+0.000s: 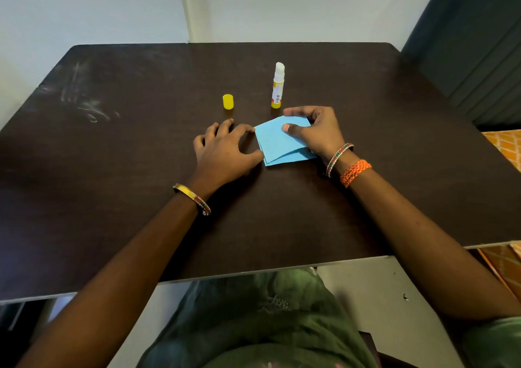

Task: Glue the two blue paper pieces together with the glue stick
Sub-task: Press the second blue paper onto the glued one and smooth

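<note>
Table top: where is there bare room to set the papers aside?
Bare: the table left of the left hand, and right of the right hand. Crowded: cap, glue stick and blue papers mid-table.

Two paper pieces [277, 143] flat on tabletop [112, 170], stacked one on the other, edges slightly out of line, just right of centre. Right hand [315, 130] on right part of stack, thumb on top sheet, fingers [293, 111] curled over far edge. Left hand [225, 149] on tabletop just left of stack, fingertips at its left corner, thumb touching its near-left edge. Glue stick [278, 87] upright behind stack, uncapped, near right hand. Cap [228, 101] upright on tabletop, left of glue stick, apart from it, behind left hand
</note>
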